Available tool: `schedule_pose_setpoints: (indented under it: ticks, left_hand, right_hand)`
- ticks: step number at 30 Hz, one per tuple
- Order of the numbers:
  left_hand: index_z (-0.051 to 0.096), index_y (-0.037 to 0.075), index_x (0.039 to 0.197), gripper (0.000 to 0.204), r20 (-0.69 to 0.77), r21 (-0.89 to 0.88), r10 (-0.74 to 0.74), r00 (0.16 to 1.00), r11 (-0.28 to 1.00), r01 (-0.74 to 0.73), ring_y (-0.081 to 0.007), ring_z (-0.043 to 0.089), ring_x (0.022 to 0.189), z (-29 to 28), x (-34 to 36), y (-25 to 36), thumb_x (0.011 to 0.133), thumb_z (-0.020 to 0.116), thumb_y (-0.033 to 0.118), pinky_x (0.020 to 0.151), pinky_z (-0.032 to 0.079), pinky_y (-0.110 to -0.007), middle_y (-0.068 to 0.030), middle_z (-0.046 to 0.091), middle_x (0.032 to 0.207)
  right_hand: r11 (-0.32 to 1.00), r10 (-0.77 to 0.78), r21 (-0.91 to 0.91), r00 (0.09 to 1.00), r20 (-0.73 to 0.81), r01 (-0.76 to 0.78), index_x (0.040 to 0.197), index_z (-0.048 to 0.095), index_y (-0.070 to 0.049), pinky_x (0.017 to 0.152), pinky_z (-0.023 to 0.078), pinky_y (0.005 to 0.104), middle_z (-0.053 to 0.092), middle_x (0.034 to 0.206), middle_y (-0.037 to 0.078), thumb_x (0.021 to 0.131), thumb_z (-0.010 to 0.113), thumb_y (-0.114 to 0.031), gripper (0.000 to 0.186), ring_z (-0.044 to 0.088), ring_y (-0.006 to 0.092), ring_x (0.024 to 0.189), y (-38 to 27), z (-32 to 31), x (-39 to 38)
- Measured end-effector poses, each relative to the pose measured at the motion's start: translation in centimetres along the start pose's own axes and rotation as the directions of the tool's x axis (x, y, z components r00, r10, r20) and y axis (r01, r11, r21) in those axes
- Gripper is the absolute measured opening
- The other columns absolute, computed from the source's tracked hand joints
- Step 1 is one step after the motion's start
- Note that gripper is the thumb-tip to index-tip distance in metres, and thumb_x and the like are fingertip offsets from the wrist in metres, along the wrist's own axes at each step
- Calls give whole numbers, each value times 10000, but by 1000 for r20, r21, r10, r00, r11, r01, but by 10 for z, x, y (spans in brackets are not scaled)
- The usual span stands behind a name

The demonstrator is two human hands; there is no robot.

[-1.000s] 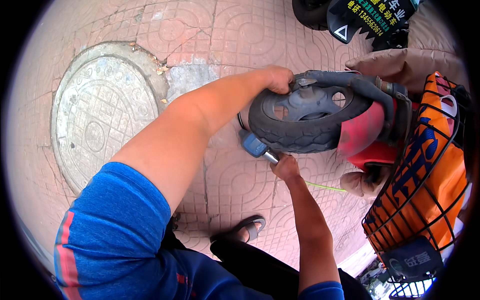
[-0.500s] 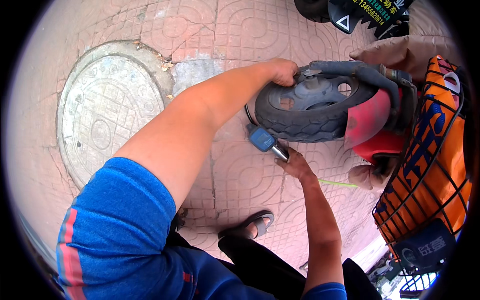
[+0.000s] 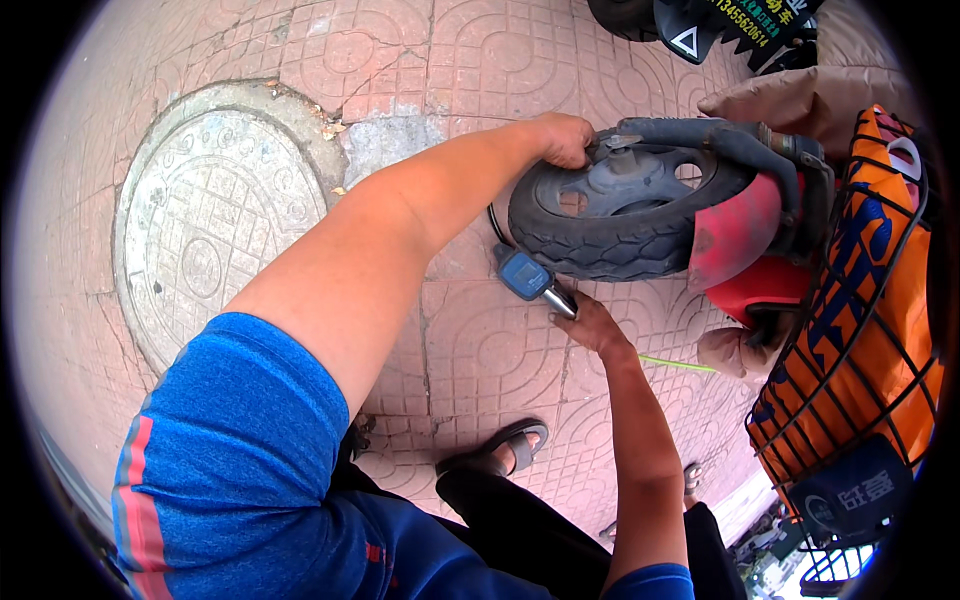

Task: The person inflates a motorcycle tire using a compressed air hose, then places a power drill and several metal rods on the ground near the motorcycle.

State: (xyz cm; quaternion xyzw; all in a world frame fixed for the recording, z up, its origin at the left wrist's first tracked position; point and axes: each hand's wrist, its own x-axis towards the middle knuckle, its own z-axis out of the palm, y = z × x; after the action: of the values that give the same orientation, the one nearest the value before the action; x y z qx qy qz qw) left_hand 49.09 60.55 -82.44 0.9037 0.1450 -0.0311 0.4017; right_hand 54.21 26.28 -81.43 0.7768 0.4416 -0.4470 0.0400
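Observation:
A scooter's wheel (image 3: 600, 210) with a black treaded tyre and grey hub stands at centre right, beside a faded red mudguard (image 3: 735, 232). My left hand (image 3: 566, 140) reaches to the wheel's left far side, its fingers curled in by the hub; what they grip is hidden. In front of the tyre, my right hand (image 3: 592, 324) is closed round the metal handle of a tyre inflator gauge (image 3: 524, 276) with a dark blue display. A black hose (image 3: 496, 226) curves up from the gauge toward the wheel's left side. A yellow-green hose (image 3: 678, 363) runs off to the right behind my right hand.
A black wire basket (image 3: 835, 365) with an orange bag fills the right side. Brown padded cloth (image 3: 770, 98) hangs behind the wheel. A round manhole cover (image 3: 215, 220) lies left in the reddish paving. My sandalled foot (image 3: 515, 450) is below; another person's foot (image 3: 692, 476) shows lower right.
Both hands keep their places at the wheel and on the gauge. Another person's foot and dark trouser leg show more at the lower right. The view has shifted very slightly.

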Motion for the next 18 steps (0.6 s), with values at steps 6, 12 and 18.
schedule_pose_setpoints:
  ticks: [6, 12, 18]
  left_hand:
    - [741, 145, 1156, 356, 14, -1, 0, 1000, 1000, 0, -333, 705, 992, 0, 1, 0, 853, 671, 317, 846, 537, -429, -141, 759, 1040]
    - [738, 75, 1149, 406, -52, -29, 44, 998, 999, -45, -317, 712, 969, 3, -4, -7, 862, 708, 360, 839, 542, -432, -156, 749, 1096]
    - [752, 34, 1111, 367, 240, -416, -54, 969, 896, 153, -147, 597, 701, -28, -5, -39, 995, 613, 354, 612, 495, -330, -36, 698, 844]
  right_hand:
    - [1000, 13, -4, 1000, 12, -13, 1495, 494, -64, 1118, 449, 424, 609, 1394, 251, 872, 741, -385, 744, 572, 393, 1311, 2, 0, 2]
    - [1000, 1, -7, 999, 39, -1, 1479, 506, -55, 1116, 447, 424, 609, 1392, 255, 876, 732, -371, 718, 570, 392, 1313, -1, -3, 3]
    - [999, 12, -51, 999, 35, -10, 1460, 513, -34, 1113, 449, 429, 606, 1387, 264, 873, 730, -358, 705, 567, 395, 1314, 9, 3, 13]
